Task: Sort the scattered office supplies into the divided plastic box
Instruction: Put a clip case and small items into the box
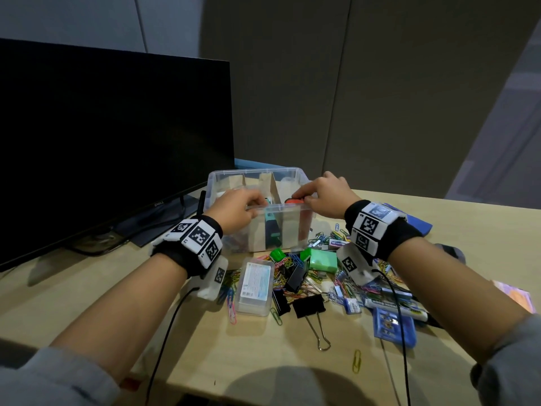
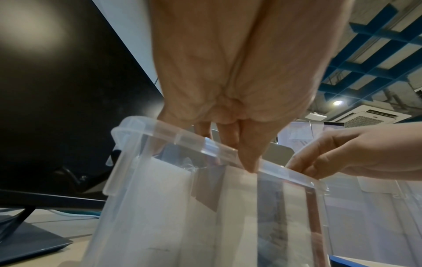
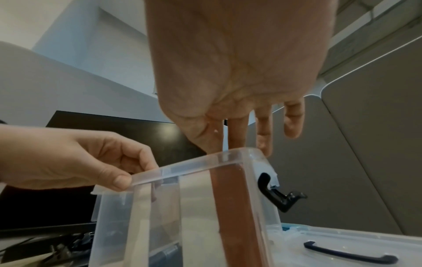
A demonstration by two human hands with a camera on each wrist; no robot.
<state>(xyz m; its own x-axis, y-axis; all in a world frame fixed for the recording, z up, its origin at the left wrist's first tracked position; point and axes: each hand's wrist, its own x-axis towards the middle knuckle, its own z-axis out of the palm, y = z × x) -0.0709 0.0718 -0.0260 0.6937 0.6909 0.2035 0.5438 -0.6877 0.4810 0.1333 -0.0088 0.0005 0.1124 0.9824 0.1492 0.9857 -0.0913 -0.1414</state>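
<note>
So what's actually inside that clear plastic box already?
Inside the clear plastic box, brown card dividers form compartments. A teal item stands in the middle one, and the right hand lowers a red item. The left hand hides the left compartment's contents.

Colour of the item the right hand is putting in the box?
Red-orange item, under the right hand at the box rim; head view shows it best.

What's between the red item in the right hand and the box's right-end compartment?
Nothing visible. The right hand holds the red item at the near rim of the plastic box, above that compartment. The left hand holds the rim further left.
</note>
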